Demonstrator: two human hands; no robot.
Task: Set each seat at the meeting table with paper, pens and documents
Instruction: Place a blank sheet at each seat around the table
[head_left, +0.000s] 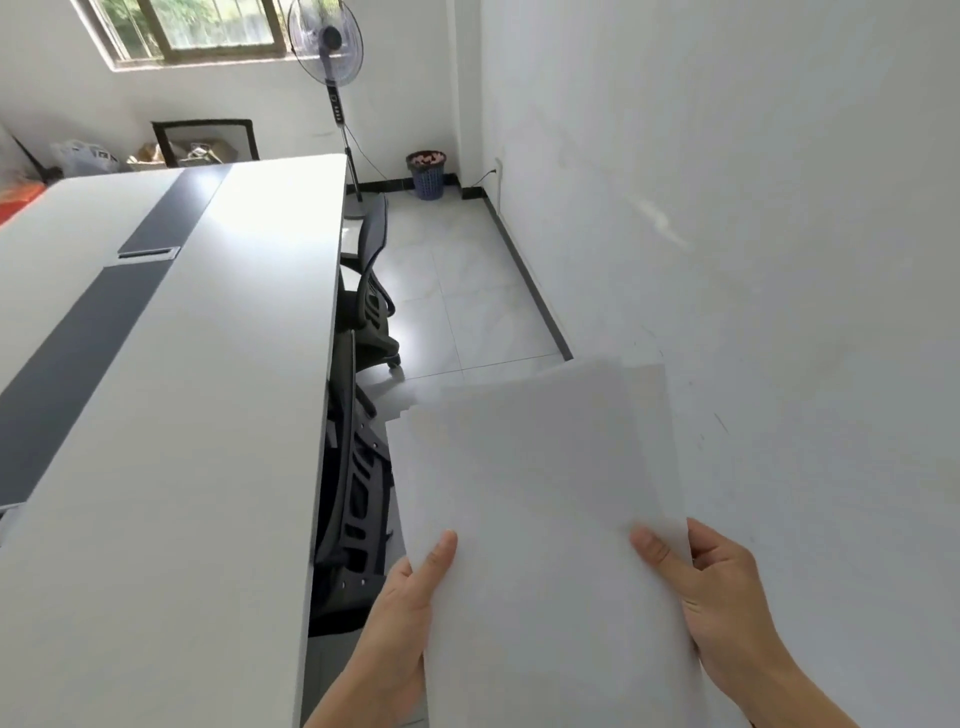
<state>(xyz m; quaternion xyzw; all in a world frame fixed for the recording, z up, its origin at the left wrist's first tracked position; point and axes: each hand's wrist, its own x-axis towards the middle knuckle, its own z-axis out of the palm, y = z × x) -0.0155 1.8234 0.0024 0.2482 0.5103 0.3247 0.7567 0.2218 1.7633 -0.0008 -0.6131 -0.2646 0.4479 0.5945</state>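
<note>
White sheets of paper (545, 493), a thin blank stack with a second sheet's corner fanned out at the top, are held in the air in the head view, to the right of the long white meeting table (197, 415) and above the floor beside it; no part of the stack touches the tabletop. The left hand (400, 618) pinches the stack's lower left edge, thumb lying on top and the other fingers hidden beneath; the right hand (722, 597) grips the right edge, thumb pressed on the top sheet and fingers curled round behind. The table carries a dark grey strip (78, 353) down its middle; two black mesh office chairs are tucked against its right side, the nearer chair (353, 493) just left of the paper, the farther chair (371, 270) further up the row. A black standing fan (324, 41) stands past the table's far end; a blue waste basket (427, 179) sits in the corner by the white wall (753, 208); a window (208, 26) is set high in the far wall.
</note>
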